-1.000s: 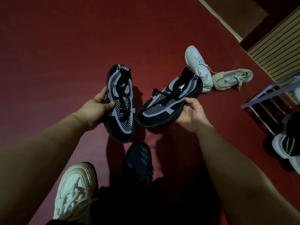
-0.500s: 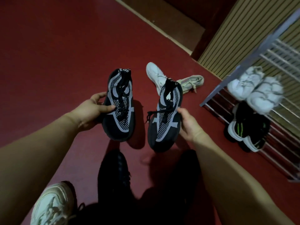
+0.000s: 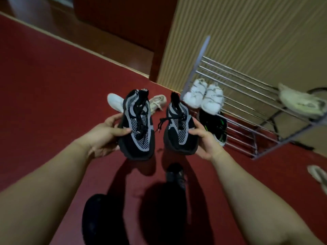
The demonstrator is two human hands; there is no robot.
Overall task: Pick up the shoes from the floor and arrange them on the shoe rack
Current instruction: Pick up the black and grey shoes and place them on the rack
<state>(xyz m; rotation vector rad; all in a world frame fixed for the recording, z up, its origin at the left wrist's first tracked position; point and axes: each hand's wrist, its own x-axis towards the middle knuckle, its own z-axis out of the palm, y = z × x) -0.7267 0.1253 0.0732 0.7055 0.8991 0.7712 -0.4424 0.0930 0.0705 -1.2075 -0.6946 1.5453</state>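
black-and-grey mesh shoes (image 3: pixel 137 124) are gripped one apiece by the left hand (image 3: pixel 104 137) and right hand (image 3: pixel 205 140), tongue label (image 3: pixel 144 90) unreadably blurred.

Single head view — looks forward and down, close over the floor (image 3: pixel 44 96).

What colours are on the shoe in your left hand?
The lace-up knit shoe is black with grey bands and white-dotted mesh; head view.
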